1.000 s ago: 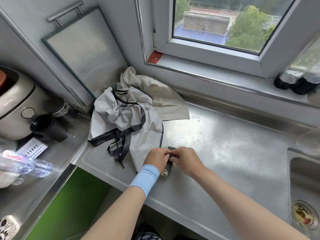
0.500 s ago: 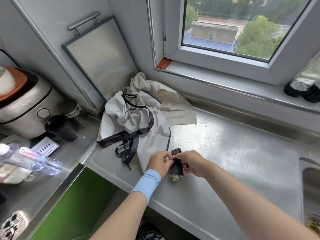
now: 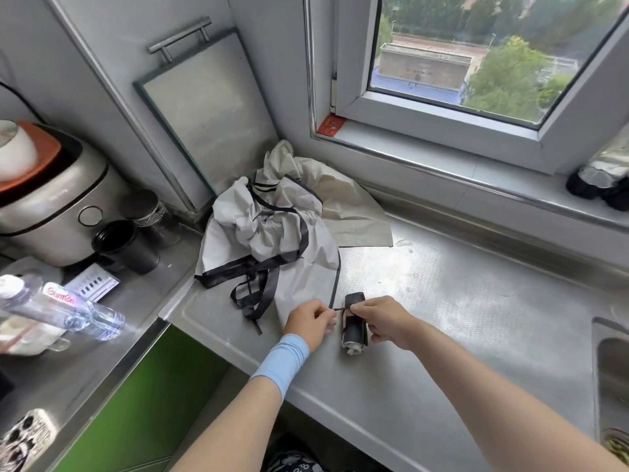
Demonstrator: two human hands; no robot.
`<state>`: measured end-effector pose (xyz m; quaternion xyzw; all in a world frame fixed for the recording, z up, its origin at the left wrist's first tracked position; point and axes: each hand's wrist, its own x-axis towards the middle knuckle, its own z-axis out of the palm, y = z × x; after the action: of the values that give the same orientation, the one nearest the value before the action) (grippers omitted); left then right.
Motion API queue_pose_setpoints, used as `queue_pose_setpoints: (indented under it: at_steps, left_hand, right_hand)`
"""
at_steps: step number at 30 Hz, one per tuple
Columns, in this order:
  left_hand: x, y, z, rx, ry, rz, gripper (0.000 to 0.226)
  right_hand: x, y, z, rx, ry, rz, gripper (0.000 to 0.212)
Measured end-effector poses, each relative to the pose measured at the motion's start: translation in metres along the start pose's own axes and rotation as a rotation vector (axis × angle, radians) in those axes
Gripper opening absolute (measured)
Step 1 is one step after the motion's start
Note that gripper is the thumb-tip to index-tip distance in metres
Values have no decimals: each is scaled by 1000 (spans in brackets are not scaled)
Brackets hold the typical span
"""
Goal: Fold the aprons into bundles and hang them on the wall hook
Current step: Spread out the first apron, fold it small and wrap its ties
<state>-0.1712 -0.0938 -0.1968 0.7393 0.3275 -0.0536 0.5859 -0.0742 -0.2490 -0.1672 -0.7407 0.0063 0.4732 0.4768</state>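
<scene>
Counter [image 3: 459, 301]: your two loose aprons [image 3: 272, 240] sit heaped at the back corner; soft, light, they crumple easily. The rolled bundle [image 3: 354, 330] lies near the front edge, between your hands. Your right grip [image 3: 381, 320] curls round the bundle. Your left grip [image 3: 308, 321] pinches its thin black tie [image 3: 338, 309], drawn taut. The ribbon probably slips, so hold it close to the roll.
</scene>
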Motion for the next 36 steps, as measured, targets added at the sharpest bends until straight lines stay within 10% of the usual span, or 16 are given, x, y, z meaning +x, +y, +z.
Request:
queue_pose_setpoints:
  at_steps: [15, 36]
  left_hand:
    - [0, 14, 27, -312, -15, -291, 28]
    - [2, 24, 5, 611, -217, 52, 27]
  right_hand:
    - [5, 5, -13, -504, 333, -150, 20]
    - [4, 19, -31, -588, 277, -204, 18]
